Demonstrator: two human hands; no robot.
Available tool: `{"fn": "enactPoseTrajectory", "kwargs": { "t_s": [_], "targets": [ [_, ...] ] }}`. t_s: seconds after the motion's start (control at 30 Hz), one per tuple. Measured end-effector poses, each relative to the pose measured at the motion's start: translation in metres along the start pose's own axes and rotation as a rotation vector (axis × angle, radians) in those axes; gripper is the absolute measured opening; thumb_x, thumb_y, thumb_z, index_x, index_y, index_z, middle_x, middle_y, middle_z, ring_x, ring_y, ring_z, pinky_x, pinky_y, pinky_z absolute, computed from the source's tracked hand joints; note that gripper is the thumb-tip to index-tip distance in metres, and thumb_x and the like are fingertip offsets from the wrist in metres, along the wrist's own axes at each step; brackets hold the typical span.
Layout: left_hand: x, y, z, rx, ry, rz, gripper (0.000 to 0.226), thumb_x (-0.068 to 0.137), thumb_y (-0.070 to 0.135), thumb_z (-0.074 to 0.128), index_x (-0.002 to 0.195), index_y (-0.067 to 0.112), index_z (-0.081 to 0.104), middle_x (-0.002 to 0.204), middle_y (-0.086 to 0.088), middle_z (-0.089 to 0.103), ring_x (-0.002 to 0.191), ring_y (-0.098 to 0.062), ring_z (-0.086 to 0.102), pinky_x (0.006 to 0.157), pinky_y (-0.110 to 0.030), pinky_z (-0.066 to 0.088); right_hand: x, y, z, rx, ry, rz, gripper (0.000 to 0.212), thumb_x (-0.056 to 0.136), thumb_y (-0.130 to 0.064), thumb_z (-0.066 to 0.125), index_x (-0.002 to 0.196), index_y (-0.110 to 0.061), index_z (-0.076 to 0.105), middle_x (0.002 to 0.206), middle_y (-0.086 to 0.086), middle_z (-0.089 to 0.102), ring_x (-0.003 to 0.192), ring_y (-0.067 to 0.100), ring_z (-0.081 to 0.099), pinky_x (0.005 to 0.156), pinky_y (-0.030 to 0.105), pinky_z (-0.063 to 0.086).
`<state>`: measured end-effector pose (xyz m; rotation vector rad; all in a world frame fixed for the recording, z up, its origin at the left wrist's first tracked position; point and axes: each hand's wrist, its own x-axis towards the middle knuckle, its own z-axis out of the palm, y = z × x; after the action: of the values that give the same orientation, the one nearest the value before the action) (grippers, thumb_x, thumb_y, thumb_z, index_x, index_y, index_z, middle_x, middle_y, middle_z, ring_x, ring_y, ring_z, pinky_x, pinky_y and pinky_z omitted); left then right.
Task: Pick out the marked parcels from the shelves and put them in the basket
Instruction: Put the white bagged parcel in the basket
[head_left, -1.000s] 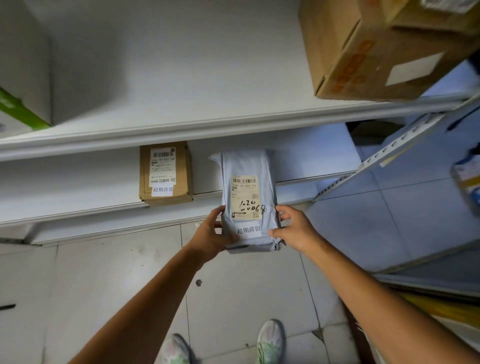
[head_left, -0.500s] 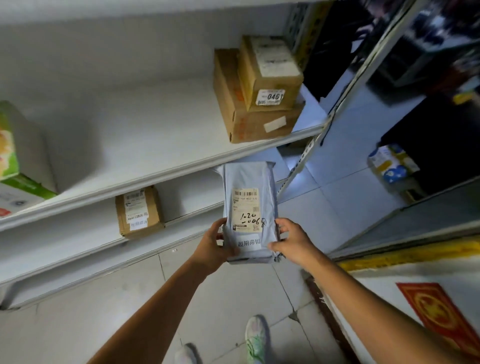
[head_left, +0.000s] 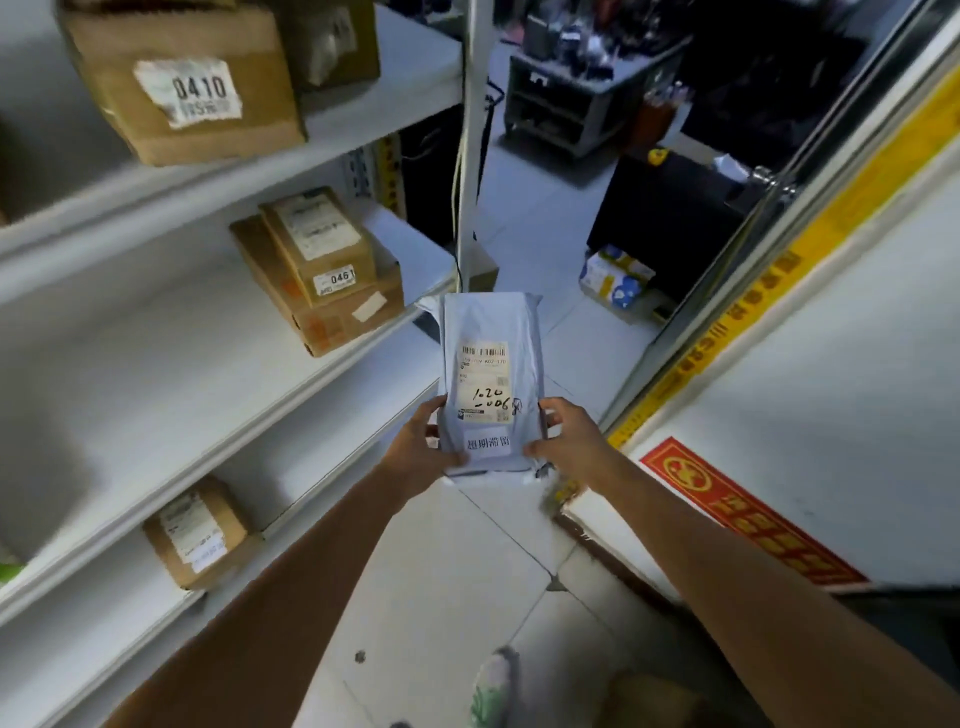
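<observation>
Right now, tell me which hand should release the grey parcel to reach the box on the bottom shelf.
Left. The left hand grips the edge of the grey parcel nearest the shelves, with the box down-left of it; the right hand, on the far edge, would likely have to cross over.

parcel (head_left: 488, 384) between hands (head_left: 423, 447), shelves (head_left: 208, 374) left
</observation>
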<state>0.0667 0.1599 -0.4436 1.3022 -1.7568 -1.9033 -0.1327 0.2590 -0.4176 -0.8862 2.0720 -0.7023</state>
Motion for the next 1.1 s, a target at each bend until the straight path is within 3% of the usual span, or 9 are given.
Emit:
{"fn": "enactPoseTrajectory", "kwargs": {
  "t_s": [0.13, 0.27, 0.37, 0.57, 0.63, 0.73, 0.87, 1.0, 1.1],
  "targets": [
    [0.002, 0.038, 0.019, 0.083, -0.018, 0.043, 0.087, 0.076, 0.004, 0.083, 0.147, 0.025, 0.037, 0.117, -0.001, 0.057, 0.106, -0.022, 0.06, 0.072, -0.025, 0.056, -0.007, 0.001, -0.034, 0.046, 0.063, 0.002, 0.067, 0.071, -0.007, 0.083, 0.131, -0.012, 0.054, 0.121, 0.009, 0.062, 0.106, 0.03, 0.064, 0.092, 0.051, 0.054],
    [0.01, 0.063, 0.029, 0.131, -0.075, 0.024, 0.089, 0.076, 0.004, 0.083, 0.147, 0.029, 0.036, 0.118, 0.002, 0.056, 0.109, -0.023, 0.06, 0.09, -0.042, 0.058, -0.016, 0.004, -0.051, 0.115, 0.123, 0.027, 0.068, 0.07, -0.005, 0.081, 0.131, -0.014, 0.054, 0.12, 0.008, 0.061, 0.107, 0.03, 0.063, 0.089, 0.05, 0.056],
    [0.012, 0.073, 0.033, 0.141, -0.148, 0.026, 0.09, 0.076, 0.001, 0.081, 0.148, 0.028, 0.035, 0.117, 0.001, 0.055, 0.101, -0.017, 0.06, 0.082, -0.033, 0.059, -0.029, 0.005, -0.054, 0.164, 0.171, 0.053, 0.067, 0.073, -0.004, 0.079, 0.133, -0.014, 0.052, 0.119, 0.006, 0.059, 0.107, 0.029, 0.061, 0.088, 0.047, 0.056],
    [0.019, 0.075, 0.029, 0.199, -0.328, 0.048, 0.088, 0.078, -0.001, 0.079, 0.149, 0.027, 0.035, 0.133, -0.006, 0.051, 0.12, -0.03, 0.054, 0.094, -0.046, 0.056, -0.062, 0.009, -0.036, 0.215, 0.31, 0.143, 0.053, 0.078, -0.004, 0.074, 0.125, -0.012, 0.052, 0.114, 0.004, 0.059, 0.101, 0.022, 0.061, 0.075, 0.034, 0.057],
    [0.019, 0.074, 0.028, 0.241, -0.401, 0.063, 0.091, 0.078, 0.0, 0.08, 0.15, 0.028, 0.033, 0.131, -0.002, 0.051, 0.116, -0.027, 0.055, 0.084, -0.038, 0.06, -0.078, 0.009, -0.024, 0.23, 0.368, 0.192, 0.055, 0.077, -0.005, 0.075, 0.126, -0.014, 0.051, 0.115, 0.006, 0.06, 0.094, 0.022, 0.064, 0.064, 0.027, 0.056],
    [0.012, 0.069, 0.027, 0.244, -0.556, 0.063, 0.092, 0.075, -0.002, 0.081, 0.149, 0.027, 0.034, 0.134, -0.006, 0.051, 0.114, -0.026, 0.057, 0.07, -0.029, 0.061, -0.106, 0.015, -0.001, 0.219, 0.492, 0.265, 0.069, 0.076, -0.01, 0.079, 0.138, -0.011, 0.049, 0.127, 0.006, 0.058, 0.11, 0.024, 0.059, 0.085, 0.035, 0.055],
    [-0.01, 0.058, 0.031, 0.283, -0.728, 0.092, 0.093, 0.073, -0.003, 0.083, 0.148, 0.025, 0.036, 0.133, -0.011, 0.05, 0.118, -0.033, 0.058, 0.087, -0.046, 0.059, -0.162, 0.018, 0.028, 0.303, 0.609, 0.368, 0.072, 0.08, -0.009, 0.077, 0.143, -0.013, 0.044, 0.134, 0.005, 0.053, 0.111, 0.021, 0.055, 0.081, 0.029, 0.053],
    [-0.041, 0.053, 0.055, 0.339, -0.866, 0.12, 0.091, 0.075, -0.005, 0.081, 0.148, 0.023, 0.035, 0.117, 0.001, 0.055, 0.115, -0.025, 0.059, 0.083, -0.038, 0.059, -0.221, 0.023, 0.046, 0.384, 0.743, 0.429, 0.067, 0.078, -0.004, 0.075, 0.138, -0.012, 0.047, 0.128, 0.008, 0.055, 0.102, 0.025, 0.063, 0.066, 0.037, 0.062],
    [-0.062, 0.049, 0.081, 0.404, -0.946, 0.17, 0.096, 0.071, 0.0, 0.085, 0.149, 0.025, 0.035, 0.131, -0.002, 0.055, 0.12, -0.023, 0.055, 0.092, -0.045, 0.057, -0.261, 0.03, 0.055, 0.398, 0.851, 0.494, 0.068, 0.078, -0.005, 0.077, 0.138, -0.011, 0.047, 0.126, 0.006, 0.056, 0.108, 0.023, 0.06, 0.068, 0.028, 0.058]
  ]
}}
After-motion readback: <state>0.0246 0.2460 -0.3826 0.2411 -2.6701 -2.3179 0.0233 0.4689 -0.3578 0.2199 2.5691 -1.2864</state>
